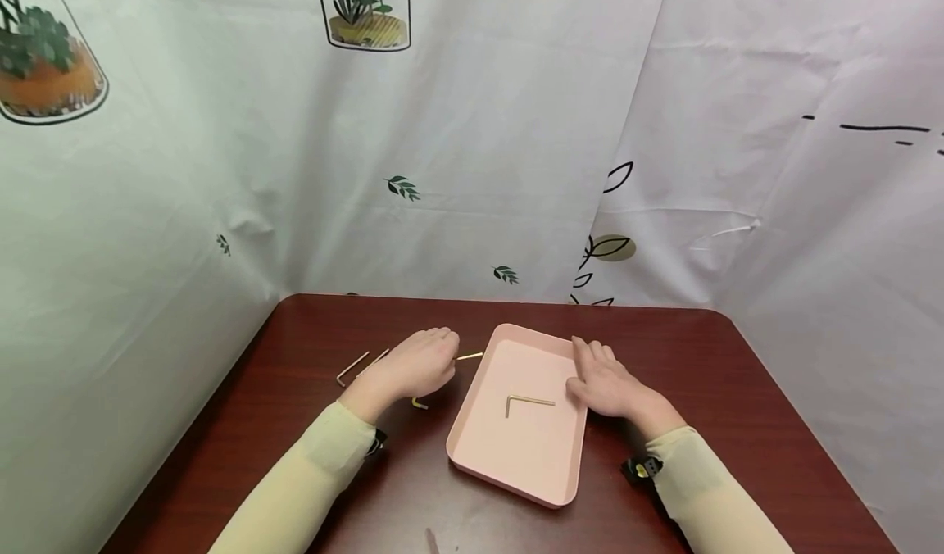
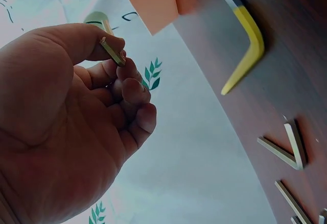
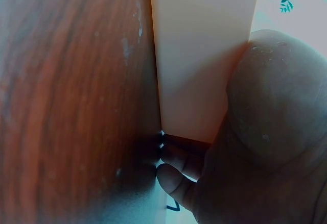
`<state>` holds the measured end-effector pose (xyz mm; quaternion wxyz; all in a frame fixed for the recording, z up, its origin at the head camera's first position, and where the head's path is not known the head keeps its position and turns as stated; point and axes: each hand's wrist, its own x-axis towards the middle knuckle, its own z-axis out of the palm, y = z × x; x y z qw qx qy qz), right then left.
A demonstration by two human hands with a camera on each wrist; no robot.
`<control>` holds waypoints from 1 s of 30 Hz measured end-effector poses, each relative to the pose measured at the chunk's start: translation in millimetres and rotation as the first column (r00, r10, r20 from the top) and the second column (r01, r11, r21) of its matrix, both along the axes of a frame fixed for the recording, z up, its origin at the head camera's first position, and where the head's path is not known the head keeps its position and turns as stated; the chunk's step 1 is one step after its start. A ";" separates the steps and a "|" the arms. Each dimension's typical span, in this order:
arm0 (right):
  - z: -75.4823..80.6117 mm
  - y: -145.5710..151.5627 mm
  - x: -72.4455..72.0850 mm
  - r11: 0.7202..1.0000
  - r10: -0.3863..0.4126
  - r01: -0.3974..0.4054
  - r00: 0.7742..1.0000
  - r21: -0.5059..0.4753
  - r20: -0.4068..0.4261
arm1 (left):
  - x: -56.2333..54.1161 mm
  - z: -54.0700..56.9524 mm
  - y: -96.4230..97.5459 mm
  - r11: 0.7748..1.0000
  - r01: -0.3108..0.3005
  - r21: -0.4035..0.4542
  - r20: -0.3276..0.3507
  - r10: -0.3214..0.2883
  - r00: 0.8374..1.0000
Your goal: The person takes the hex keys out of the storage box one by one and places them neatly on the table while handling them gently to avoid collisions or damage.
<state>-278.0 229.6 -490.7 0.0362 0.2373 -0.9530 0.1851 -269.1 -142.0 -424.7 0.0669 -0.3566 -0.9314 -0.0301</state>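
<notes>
My left hand point(image 1: 422, 363) is just left of the pink tray point(image 1: 516, 464). Between its thumb and fingertips it pinches a brass-coloured hex key point(image 1: 469, 356), whose straight end reaches toward the tray's rim; in the left wrist view a short piece of it shows at the thumb tip. On the other side, my right hand point(image 1: 608, 380) grips the tray's right wall, thumb at the rim and fingers further along. One L-shaped hex key point(image 1: 531, 400) lies inside the tray. Under my left wrist sits a yellow-sleeved hex key point(image 2: 255, 45), partly hidden in the head view.
More L-shaped hex keys point(image 1: 352, 368) lie on the dark red wooden table point(image 1: 737, 456) left of my left hand, one partly covered by the wrist. White printed cloth point(image 1: 472, 128) hangs behind the table and along its sides.
</notes>
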 end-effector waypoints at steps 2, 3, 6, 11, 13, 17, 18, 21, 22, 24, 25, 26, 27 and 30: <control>-3.0 0.8 -1.3 1.000 -0.002 0.002 1.000 -0.001 -0.016 | -0.2 -0.8 -4.2 1.000 -0.008 0.006 0.013 0.008 1.000; -2.4 0.7 -1.3 1.000 -0.001 0.001 1.000 -0.005 -0.013 | -0.3 -1.1 -6.3 1.000 -0.014 0.009 0.018 0.014 1.000; 2.6 -1.7 0.8 1.000 -0.015 0.015 1.000 0.002 0.009 | -0.3 -1.1 -12.7 1.000 -0.022 0.016 0.026 0.022 0.999; 0.9 -1.6 0.0 1.000 -0.022 0.022 0.999 0.014 0.025 | -2.3 -4.7 -23.1 0.999 -0.052 0.009 0.031 0.052 0.998; -4.9 0.2 -2.4 1.000 -0.018 0.018 1.000 0.013 0.011 | -2.9 -6.7 -27.2 0.998 -0.066 0.009 0.043 0.066 0.997; -7.0 0.1 -2.6 1.000 -0.018 0.018 1.000 0.021 0.008 | -2.7 -8.5 -34.1 0.997 -0.080 0.012 0.061 0.079 0.995; -6.7 0.0 -2.1 1.000 -0.018 0.018 1.000 0.021 0.008 | -2.2 -8.6 -35.4 0.996 -0.086 0.007 0.067 0.085 0.994; -3.6 -0.1 -0.3 1.000 -0.012 0.012 1.000 0.013 0.008 | -2.1 -9.0 -38.2 0.995 -0.101 -0.002 0.073 0.101 0.992; -3.3 -0.2 -0.1 1.000 -0.010 0.010 1.000 0.012 0.004 | -2.1 -9.1 -39.1 0.995 -0.104 -0.004 0.073 0.104 0.992; -3.1 -0.2 -0.4 1.000 -0.013 0.013 1.000 0.010 0.009 | -2.1 -8.7 -41.0 0.994 -0.113 -0.002 0.074 0.113 0.991; -3.5 -0.1 -1.0 1.000 -0.011 0.011 1.000 0.010 0.007 | -2.5 -8.8 -42.1 0.993 -0.115 0.000 0.069 0.115 0.991; -3.8 0.1 -1.4 1.000 -0.011 0.011 1.000 0.011 0.006 | -2.7 -8.9 -43.3 0.993 -0.117 0.003 0.066 0.116 0.991; -5.2 0.3 -2.4 1.000 -0.012 0.012 1.000 0.017 0.004 | -2.6 -9.0 -44.7 0.993 -0.118 0.006 0.063 0.118 0.991; -8.2 0.7 -4.4 1.000 -0.014 0.014 1.000 0.020 0.004 | -2.6 -9.6 -49.1 0.993 -0.120 0.015 0.050 0.119 0.992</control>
